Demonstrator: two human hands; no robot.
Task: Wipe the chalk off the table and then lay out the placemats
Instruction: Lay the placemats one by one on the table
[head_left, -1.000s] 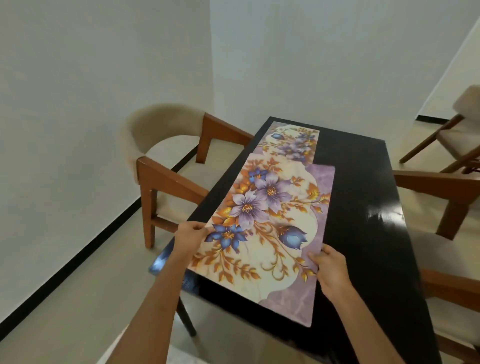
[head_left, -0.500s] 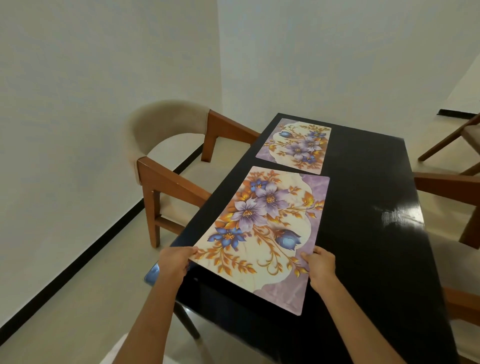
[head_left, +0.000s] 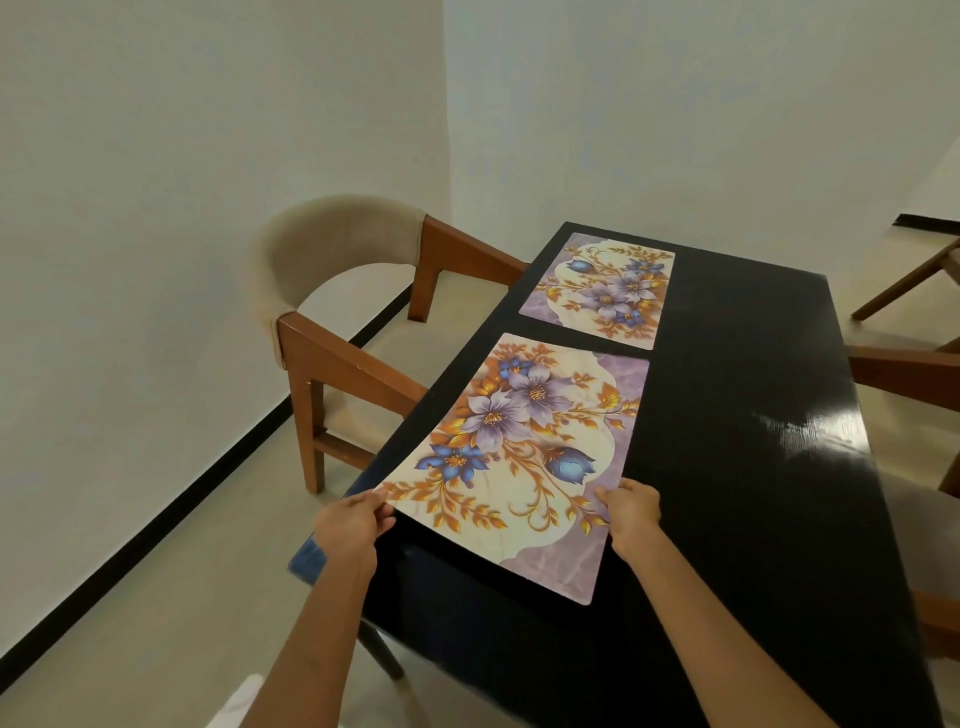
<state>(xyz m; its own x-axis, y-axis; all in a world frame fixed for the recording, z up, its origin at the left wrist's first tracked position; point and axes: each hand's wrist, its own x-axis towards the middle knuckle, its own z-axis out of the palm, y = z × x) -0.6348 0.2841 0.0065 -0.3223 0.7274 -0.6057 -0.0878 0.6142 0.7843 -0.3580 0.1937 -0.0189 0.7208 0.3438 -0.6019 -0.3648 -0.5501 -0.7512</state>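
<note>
We see two floral placemats on a black tabletop (head_left: 737, 467). The near placemat (head_left: 524, 457) lies along the left side of the tabletop, between both hands; its near edge runs from hand to hand. The left hand (head_left: 350, 525) pinches the near left corner, thumb on top, fingers curled beneath, right at the tabletop's left edge; that corner looks slightly raised. The right hand (head_left: 631, 514) holds the near edge further right, thumb resting on the printed face, fingers curled; we cannot tell whether they reach under the mat. The mat's near right corner sticks out past the right hand, toward us. The rest of the mat appears flat on the surface.

The far placemat (head_left: 602, 291) lies flat just beyond it, a narrow dark gap between the two, well apart from both hands.

A cushioned wooden chair (head_left: 332, 312) stands left of the tabletop, by the wall. Parts of other chairs (head_left: 904, 364) show at the right edge. A bright glare sits on the tabletop's right side.
</note>
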